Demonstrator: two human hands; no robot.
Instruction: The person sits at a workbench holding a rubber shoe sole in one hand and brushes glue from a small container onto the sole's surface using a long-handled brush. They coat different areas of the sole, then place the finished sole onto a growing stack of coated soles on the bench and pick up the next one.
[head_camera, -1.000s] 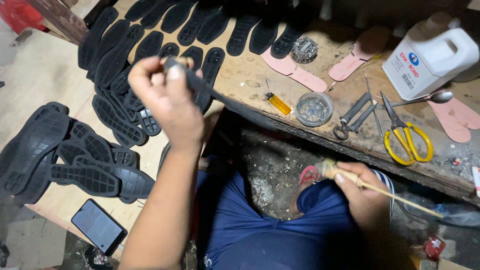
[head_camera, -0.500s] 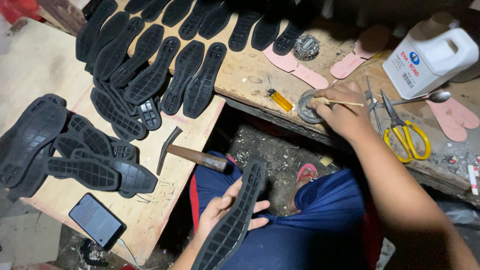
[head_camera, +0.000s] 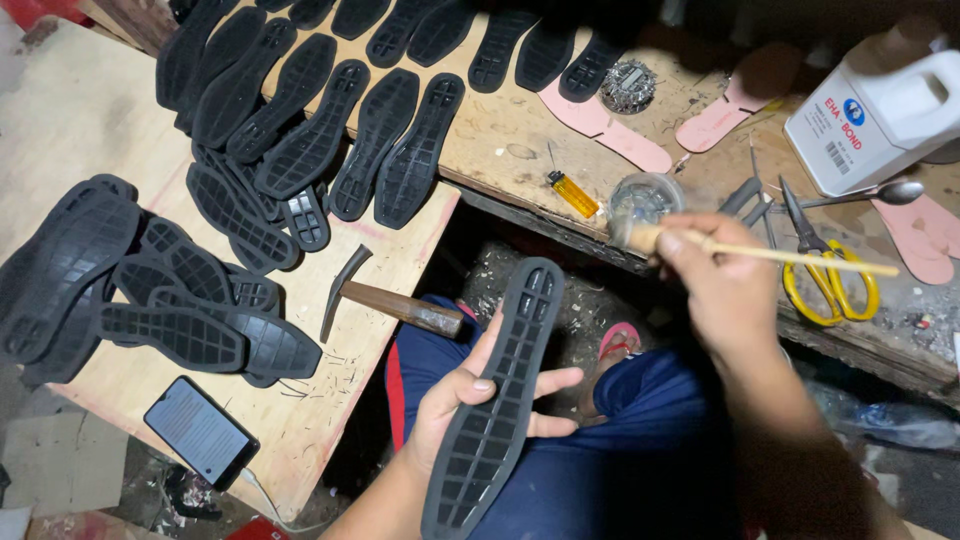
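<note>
My left hand (head_camera: 462, 400) holds a black rubber shoe sole (head_camera: 500, 395) over my lap, its ribbed inner side up and its toe pointing away from me. My right hand (head_camera: 722, 285) grips a thin wooden-handled brush (head_camera: 770, 253), its tip hovering at a small round glass jar (head_camera: 645, 197) on the bench edge. The brush handle points right, over the yellow-handled scissors (head_camera: 830, 280).
Many black soles (head_camera: 310, 130) lie in rows on the wooden bench (head_camera: 500, 130) and in a pile at left (head_camera: 130, 290). A hammer (head_camera: 385, 298), a phone (head_camera: 200, 432), a yellow lighter (head_camera: 572, 193), pink insoles (head_camera: 610, 125), pliers, a spoon and a white glue jug (head_camera: 885, 115) are around.
My left hand brought one black sole from the bench down to my lap and turned it ribbed side up. My right hand moved the brush up to the jar, then drew back slightly.
</note>
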